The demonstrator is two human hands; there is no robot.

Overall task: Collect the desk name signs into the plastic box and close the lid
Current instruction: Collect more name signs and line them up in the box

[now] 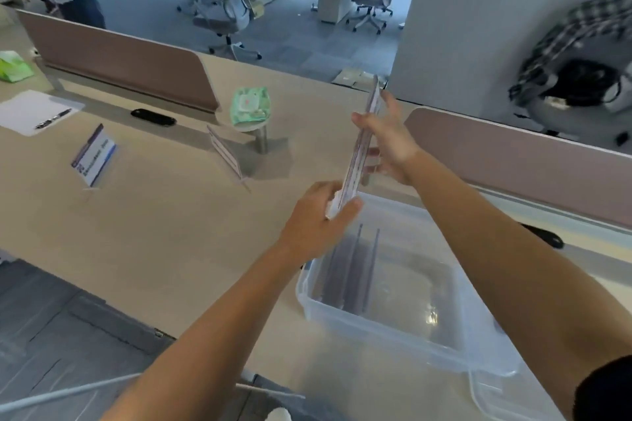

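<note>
left grip (318, 217) + right grip (388, 143) both pinch 1 sign (354, 161).
1 box (393, 338) below grips; 2 signs (94, 157) (225, 155) left, on table (164, 215).

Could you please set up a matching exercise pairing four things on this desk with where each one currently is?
Things:
1. pen
2. green wipes pack
3. blue-and-white name sign
4. long name sign

Places:
A. held between the left hand and right hand
B. standing on the desk, far left
C. lying on the white paper
D. on top of a round post

Pairs: 1-C, 2-D, 3-B, 4-A
</note>
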